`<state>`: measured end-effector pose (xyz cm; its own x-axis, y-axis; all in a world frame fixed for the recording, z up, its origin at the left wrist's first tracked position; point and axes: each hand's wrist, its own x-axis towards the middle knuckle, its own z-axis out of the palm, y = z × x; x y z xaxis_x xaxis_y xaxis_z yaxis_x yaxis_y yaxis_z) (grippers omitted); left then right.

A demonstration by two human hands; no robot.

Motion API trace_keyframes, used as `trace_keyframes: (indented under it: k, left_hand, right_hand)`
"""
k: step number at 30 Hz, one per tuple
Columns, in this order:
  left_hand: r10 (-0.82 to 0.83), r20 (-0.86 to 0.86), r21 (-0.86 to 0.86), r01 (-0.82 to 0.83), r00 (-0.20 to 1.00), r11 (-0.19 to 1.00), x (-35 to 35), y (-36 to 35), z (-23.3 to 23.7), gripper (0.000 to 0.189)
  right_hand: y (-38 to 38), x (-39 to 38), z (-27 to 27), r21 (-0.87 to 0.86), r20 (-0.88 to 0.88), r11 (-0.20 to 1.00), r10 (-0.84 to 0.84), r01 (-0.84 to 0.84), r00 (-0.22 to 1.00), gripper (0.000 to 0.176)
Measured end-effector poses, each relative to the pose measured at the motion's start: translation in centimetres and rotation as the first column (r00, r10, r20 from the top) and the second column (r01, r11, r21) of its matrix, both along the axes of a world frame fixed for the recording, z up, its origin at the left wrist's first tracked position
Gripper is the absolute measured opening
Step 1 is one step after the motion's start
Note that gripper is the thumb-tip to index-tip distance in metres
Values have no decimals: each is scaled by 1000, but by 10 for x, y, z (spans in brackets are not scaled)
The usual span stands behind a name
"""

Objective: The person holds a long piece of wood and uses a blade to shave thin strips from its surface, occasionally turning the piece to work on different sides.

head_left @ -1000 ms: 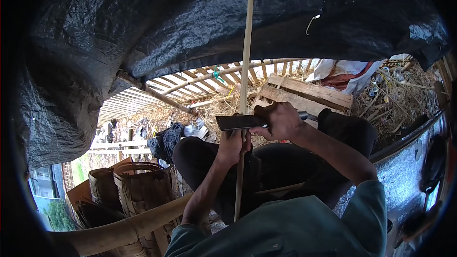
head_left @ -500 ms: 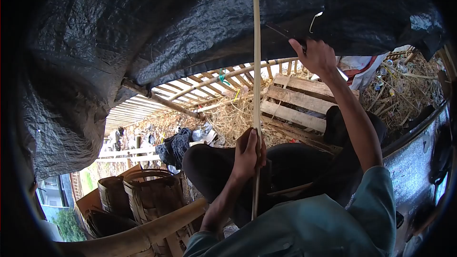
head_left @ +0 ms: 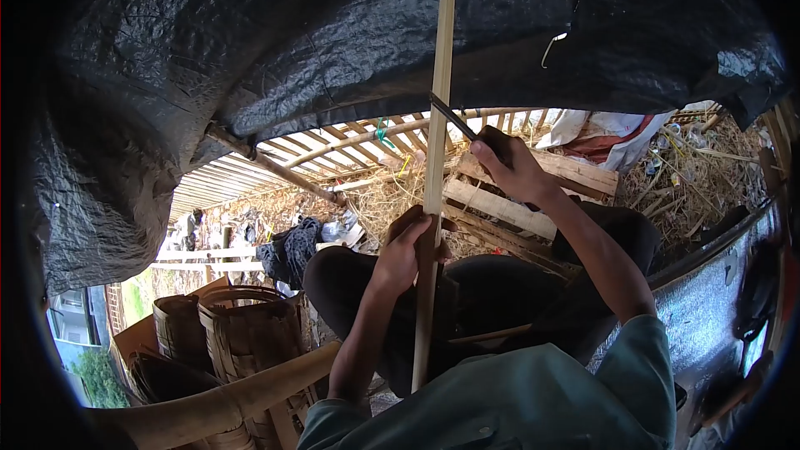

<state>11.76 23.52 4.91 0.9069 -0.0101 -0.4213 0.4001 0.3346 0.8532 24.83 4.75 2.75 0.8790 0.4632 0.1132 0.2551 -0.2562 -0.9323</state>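
Note:
A long pale bamboo strip stands nearly upright in front of me, its lower end close to my shirt. My left hand is closed around it below the middle, over my lap. In my right hand is a knife, gripped by its dark handle. The thin blade points up and to the left, its tip overlapping the strip's upper half in this view. My fingers hide part of the handle.
A slatted wooden pallet lies on straw ahead. Black plastic sheeting hangs low above. Woven bamboo baskets and a thick bamboo pole are at lower left. White sacks lie at right.
My right hand has come down and left, bringing the knife blade to the bamboo strip. The strip has turned, showing a wider face, and my left hand still holds it.

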Motion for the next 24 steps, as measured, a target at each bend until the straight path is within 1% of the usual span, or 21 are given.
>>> trace_keyframes:
  k: [2,3,4,6,7,8,10,11,14,15,18,19,22,23,24]
  left_hand:
    - [-69,32,-101,72,997,992,7,8,6,26]
    - [-93,-6,-95,92,996,991,10,10,13,30]
    - [-140,43,21,140,989,990,15,12,16,32]
    - [-243,114,253,209,963,945,23,16,20,34]
    - [-195,134,232,161,971,959,26,12,23,33]
    - [-189,125,247,153,974,957,30,8,31,33]
    - [-174,106,277,139,979,951,37,0,42,34]
    - [-151,179,228,108,972,968,39,2,33,33]
    - [-158,226,264,95,961,960,39,9,11,31]
    - [-40,232,227,-14,972,974,38,4,8,30]
    - [65,207,266,-120,976,957,31,-8,4,31]
    - [6,261,299,-87,965,950,31,-10,7,25]
    - [-94,268,558,-74,959,827,28,-10,1,18]
    - [-82,338,559,-130,937,819,27,-14,3,15]
    - [-133,371,610,-133,919,781,27,-13,-1,15]
  right_hand:
    - [3,2,-4,47,-52,998,41,-38,998,51]
    - [3,-2,4,84,-71,995,56,-50,996,52]
    - [5,-4,7,112,-29,989,97,-93,995,40]
    - [7,-8,6,152,-11,977,155,-152,988,39]
    - [6,-12,13,149,24,973,177,-178,984,37]
    - [9,-13,7,185,113,963,176,-194,978,37]
    - [5,-20,24,-12,139,977,211,-211,968,37]
    - [6,-20,23,-94,246,982,180,-161,952,48]
    - [5,-28,19,-274,320,953,218,-130,922,50]
    - [7,-29,15,-265,449,962,183,-66,874,52]
    - [8,-35,14,-322,424,943,222,-83,878,52]
    - [9,-35,10,-311,444,947,216,-76,870,52]
    - [9,-36,6,-370,446,927,241,-67,862,55]
    - [9,-35,3,-362,493,931,230,-42,839,56]
    - [10,-34,-1,-355,539,935,222,-20,812,57]
